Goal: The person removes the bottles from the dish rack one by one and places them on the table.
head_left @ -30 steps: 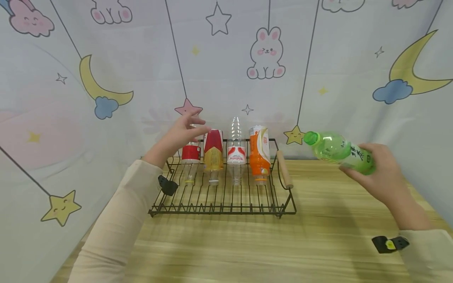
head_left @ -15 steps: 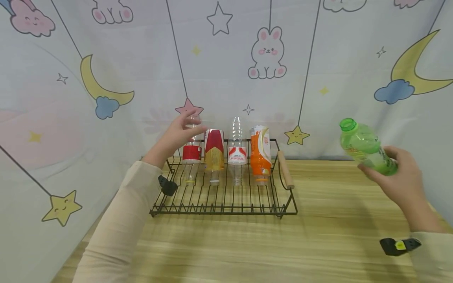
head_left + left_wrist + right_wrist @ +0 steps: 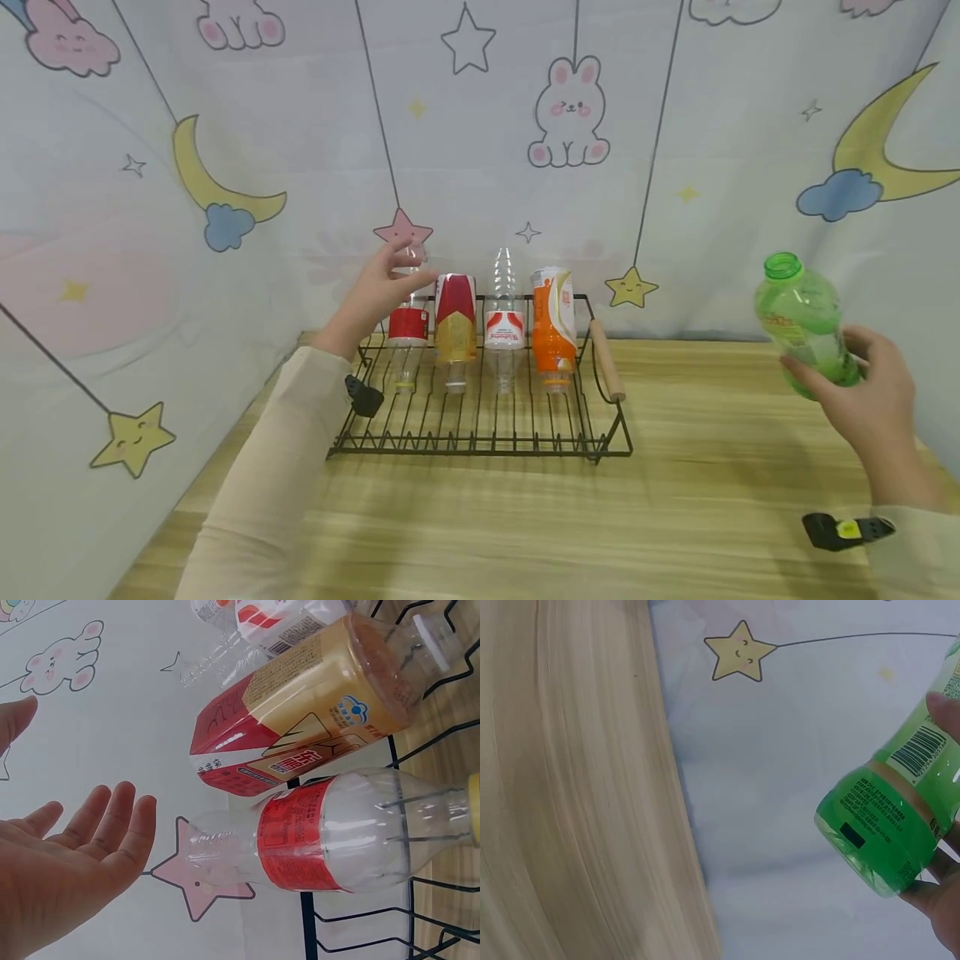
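While the green plastic bottle (image 3: 806, 317) is held up in the air by the right hand (image 3: 877, 392), the left hand (image 3: 375, 292) is held out with its fingers and thumb spread apart. The low part of the green bottle is gripped by the thumb and fingers of the right hand, so that hand is clamped on it. The bottle is tipped, with its round mouth pointed up and a bit to the left. In the right wrist view, a barcode (image 3: 917, 754) can be seen on its side.

A dark wire rack (image 3: 480, 452) is set on the wood-look worktop (image 3: 480, 525), well apart from the green bottle. Four bottles are stood upside down in it in a row. At the left end, the clear bottle with the red label (image 3: 408, 323) is seen just beside the left hand, and a small gap is shown between them in the left wrist view. It is followed by the red and gold bottle (image 3: 455, 321), the clear bottle with the white and red label (image 3: 504, 330) and the orange and white bottle (image 3: 553, 325). A wooden handle (image 3: 607, 360) is fixed to the rack's right end. Behind it all, a pale cloth (image 3: 712, 108) is hung, printed with a bunny, moons and stars.
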### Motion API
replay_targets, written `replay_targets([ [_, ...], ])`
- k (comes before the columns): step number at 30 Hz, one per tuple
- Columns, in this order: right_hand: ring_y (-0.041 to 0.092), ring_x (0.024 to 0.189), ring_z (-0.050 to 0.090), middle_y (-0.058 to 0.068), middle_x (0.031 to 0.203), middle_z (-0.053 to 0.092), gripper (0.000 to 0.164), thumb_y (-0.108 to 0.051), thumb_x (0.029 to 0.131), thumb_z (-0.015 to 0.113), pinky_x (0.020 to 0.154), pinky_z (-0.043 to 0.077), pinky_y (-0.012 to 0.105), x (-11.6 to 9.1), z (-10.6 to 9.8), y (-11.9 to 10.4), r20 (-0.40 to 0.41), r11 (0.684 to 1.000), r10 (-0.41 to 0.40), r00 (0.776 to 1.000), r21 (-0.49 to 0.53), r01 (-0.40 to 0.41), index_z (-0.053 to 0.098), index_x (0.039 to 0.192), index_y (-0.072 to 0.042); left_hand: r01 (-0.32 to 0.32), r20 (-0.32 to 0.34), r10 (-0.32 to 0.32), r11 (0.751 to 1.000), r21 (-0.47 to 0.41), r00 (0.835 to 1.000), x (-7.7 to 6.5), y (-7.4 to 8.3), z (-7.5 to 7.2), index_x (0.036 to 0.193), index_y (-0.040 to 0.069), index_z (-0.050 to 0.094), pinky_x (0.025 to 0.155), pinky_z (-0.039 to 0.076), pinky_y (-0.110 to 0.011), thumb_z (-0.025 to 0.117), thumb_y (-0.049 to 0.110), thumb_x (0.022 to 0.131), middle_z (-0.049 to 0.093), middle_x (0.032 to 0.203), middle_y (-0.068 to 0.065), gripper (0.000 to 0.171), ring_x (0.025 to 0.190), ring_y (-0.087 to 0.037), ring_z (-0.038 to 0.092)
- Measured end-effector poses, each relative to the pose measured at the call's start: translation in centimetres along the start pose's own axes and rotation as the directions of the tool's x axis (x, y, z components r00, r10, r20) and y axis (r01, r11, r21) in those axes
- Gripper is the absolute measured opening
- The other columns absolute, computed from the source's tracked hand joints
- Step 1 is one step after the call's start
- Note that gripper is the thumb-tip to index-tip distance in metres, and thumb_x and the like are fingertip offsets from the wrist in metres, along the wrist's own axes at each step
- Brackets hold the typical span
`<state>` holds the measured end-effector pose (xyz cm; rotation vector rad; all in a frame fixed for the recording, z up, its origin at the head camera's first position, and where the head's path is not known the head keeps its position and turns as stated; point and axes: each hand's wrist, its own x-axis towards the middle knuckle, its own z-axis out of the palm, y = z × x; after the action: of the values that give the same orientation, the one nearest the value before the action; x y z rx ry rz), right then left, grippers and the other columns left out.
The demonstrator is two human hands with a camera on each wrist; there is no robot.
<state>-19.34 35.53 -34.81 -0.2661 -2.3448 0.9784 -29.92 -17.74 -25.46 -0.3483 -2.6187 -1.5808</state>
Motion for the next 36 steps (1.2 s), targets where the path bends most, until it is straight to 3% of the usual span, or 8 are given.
replay_targets([
  [6, 0.037, 0.131, 0.036, 0.023, 0.143, 0.038, 0.075, -0.033, 0.086, 0.070, 0.108, 0.030, 0.059, -0.3, 0.4, 1.0, -0.012, 0.999, 0.054, 0.998, 0.002, -0.054, 0.036, 0.143, 0.001, -0.004, -0.017, 0.004, 1.000, 0.017, 1.000, 0.4, -0.7, 0.4, 0.151, 0.024, 0.027, 0.098, 0.046, -0.050, 0.066, 0.038, 0.090, 0.043, 0.143, -0.012, 0.074, 0.124, -0.032, 0.048],
  [14, 0.026, 0.135, 0.034, 0.014, 0.146, 0.037, 0.075, -0.034, 0.086, 0.070, 0.114, 0.027, 0.048, -1.0, 1.0, 1.4, -0.026, 0.980, 0.189, 0.982, 0.077, -0.186, 0.033, 0.148, -0.011, 0.006, -0.050, -0.006, 1.000, -0.011, 0.999, 0.7, -2.3, 0.1, 0.154, 0.022, 0.022, 0.100, 0.046, -0.048, 0.065, 0.034, 0.092, 0.042, 0.145, -0.014, 0.076, 0.125, -0.033, 0.047],
  [20, 0.024, 0.138, 0.031, 0.013, 0.150, 0.033, 0.077, -0.033, 0.087, 0.070, 0.116, 0.024, 0.046, -1.3, 1.3, 1.7, -0.021, 0.965, 0.236, 0.971, 0.118, -0.232, 0.029, 0.150, -0.014, -0.006, -0.073, 0.006, 1.000, 0.009, 0.997, 0.8, -2.7, 0.0, 0.154, 0.022, 0.020, 0.103, 0.043, -0.049, 0.065, 0.036, 0.091, 0.042, 0.146, -0.014, 0.078, 0.126, -0.033, 0.046],
  [24, 0.020, 0.137, 0.032, 0.004, 0.145, 0.038, 0.076, -0.033, 0.086, 0.071, 0.117, 0.024, 0.043, -1.6, 1.4, 2.0, -0.026, 0.952, 0.272, 0.962, 0.156, -0.265, 0.030, 0.149, -0.017, -0.007, -0.083, 0.007, 1.000, 0.004, 0.997, 0.9, -2.8, -0.1, 0.154, 0.021, 0.019, 0.103, 0.043, -0.049, 0.065, 0.035, 0.092, 0.040, 0.146, -0.016, 0.079, 0.127, -0.033, 0.046],
  [31, 0.019, 0.138, 0.030, 0.006, 0.150, 0.033, 0.078, -0.034, 0.087, 0.070, 0.117, 0.023, 0.041, -2.0, 1.9, 2.3, -0.017, 0.929, 0.326, 0.945, 0.192, -0.317, 0.027, 0.150, -0.019, 0.030, -0.126, -0.027, 0.999, 0.019, 0.992, 1.1, -3.0, -0.5, 0.154, 0.021, 0.019, 0.102, 0.043, -0.051, 0.065, 0.037, 0.091, 0.041, 0.146, -0.014, 0.079, 0.128, -0.032, 0.045],
  [36, 0.017, 0.138, 0.030, 0.001, 0.149, 0.033, 0.077, -0.031, 0.086, 0.070, 0.117, 0.023, 0.039, -1.9, 1.9, 2.4, -0.042, 0.923, 0.343, 0.938, 0.202, -0.328, 0.028, 0.150, -0.020, 0.031, -0.139, -0.029, 0.999, 0.013, 0.990, 1.4, -3.3, -0.6, 0.155, 0.022, 0.016, 0.104, 0.040, -0.052, 0.065, 0.039, 0.091, 0.039, 0.148, -0.014, 0.082, 0.130, -0.032, 0.044],
])
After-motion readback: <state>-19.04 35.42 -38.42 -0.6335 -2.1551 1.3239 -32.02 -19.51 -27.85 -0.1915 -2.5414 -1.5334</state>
